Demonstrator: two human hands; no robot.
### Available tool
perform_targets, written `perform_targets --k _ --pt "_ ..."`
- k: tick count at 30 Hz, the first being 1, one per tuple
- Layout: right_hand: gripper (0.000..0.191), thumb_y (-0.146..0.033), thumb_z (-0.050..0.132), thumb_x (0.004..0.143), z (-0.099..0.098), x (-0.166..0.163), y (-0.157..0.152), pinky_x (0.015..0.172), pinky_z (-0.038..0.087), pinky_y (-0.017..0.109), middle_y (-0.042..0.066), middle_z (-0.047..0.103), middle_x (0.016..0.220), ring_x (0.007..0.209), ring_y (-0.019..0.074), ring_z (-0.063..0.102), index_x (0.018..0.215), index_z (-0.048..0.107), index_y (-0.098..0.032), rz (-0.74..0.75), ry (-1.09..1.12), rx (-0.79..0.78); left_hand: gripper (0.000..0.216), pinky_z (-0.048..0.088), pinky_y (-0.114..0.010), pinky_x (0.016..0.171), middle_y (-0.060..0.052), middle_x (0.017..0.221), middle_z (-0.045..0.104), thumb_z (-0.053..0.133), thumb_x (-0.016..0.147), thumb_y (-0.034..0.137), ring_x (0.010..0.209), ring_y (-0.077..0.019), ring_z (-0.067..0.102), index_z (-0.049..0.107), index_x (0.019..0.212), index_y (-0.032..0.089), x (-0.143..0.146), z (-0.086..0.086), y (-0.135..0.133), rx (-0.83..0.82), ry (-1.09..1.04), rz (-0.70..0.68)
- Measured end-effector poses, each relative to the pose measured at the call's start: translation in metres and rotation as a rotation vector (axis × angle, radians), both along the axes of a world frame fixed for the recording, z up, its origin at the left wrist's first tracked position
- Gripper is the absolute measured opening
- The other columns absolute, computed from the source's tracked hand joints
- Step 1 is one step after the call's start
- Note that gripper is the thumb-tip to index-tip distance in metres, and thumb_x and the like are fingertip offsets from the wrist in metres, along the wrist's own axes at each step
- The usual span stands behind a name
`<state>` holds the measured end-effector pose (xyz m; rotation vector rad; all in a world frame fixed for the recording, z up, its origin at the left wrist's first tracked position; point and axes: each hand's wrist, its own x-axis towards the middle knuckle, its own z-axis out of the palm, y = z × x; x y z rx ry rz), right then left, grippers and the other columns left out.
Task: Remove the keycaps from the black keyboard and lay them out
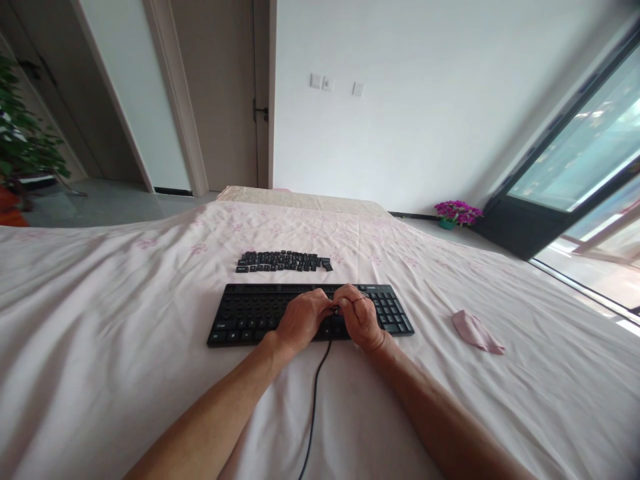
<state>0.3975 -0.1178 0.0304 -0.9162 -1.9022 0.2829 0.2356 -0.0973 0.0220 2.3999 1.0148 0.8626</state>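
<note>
Keyboard, one, black, lying flat and lengthwise across the sheet in front of me, its middle covered by both hands. Left hand and right hand: fingers of each grip bent inward, tips meeting over the keys; from my end I cannot tell whether they pinch anything. Loose keycaps, many, black, in uneven rows just beyond the far edge, two angled at the right end. Cable, thin, dark, curving from the near edge between the forearms. Small cloth, pink, crumpled, well apart to the right.

Surface: sheet, pale pink, floral print, wrinkled in long folds, a beige section at its far end. Room: white wall with three square plates; closed door, grey-brown, dark handle; glazed, dark-framed panel at right; leafy green plant at left; magenta flowers in a green pot on the floor.

Finishes: hard rectangular keyboard, block-shaped keys, soft creased fabric, smooth wall, shiny grey floor.
</note>
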Motion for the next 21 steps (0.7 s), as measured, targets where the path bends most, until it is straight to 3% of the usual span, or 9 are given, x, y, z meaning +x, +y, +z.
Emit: perform_targets --k 14,21 --pt "0.019 -0.021 0.039 0.093 0.002 -0.005 -0.002 0.071 0.048 0.029 0.004 0.057 0.081 0.073 0.0147 0.056 0.085 0.056 -0.019 -0.063 0.029 0.029 0.01 0.043 -0.024 0.073 0.0 0.086 0.062 0.055 0.084 0.021 0.08 -0.0144 0.059 0.064 0.088 0.02 -0.004 -0.005 0.005 -0.091 -0.161 0.001" --pt "0.022 -0.017 0.037 0.093 0.014 -0.007 -0.001 0.085 0.046 0.034 0.007 0.062 0.095 0.091 0.0182 0.058 0.097 0.059 -0.02 -0.081 -0.041 0.123 0.033 0.049 -0.024 0.071 -0.001 0.093 0.065 0.058 0.072 0.007 0.073 -0.0113 0.061 0.062 0.102 0.02 -0.004 -0.007 0.014 -0.287 -0.349 0.037"
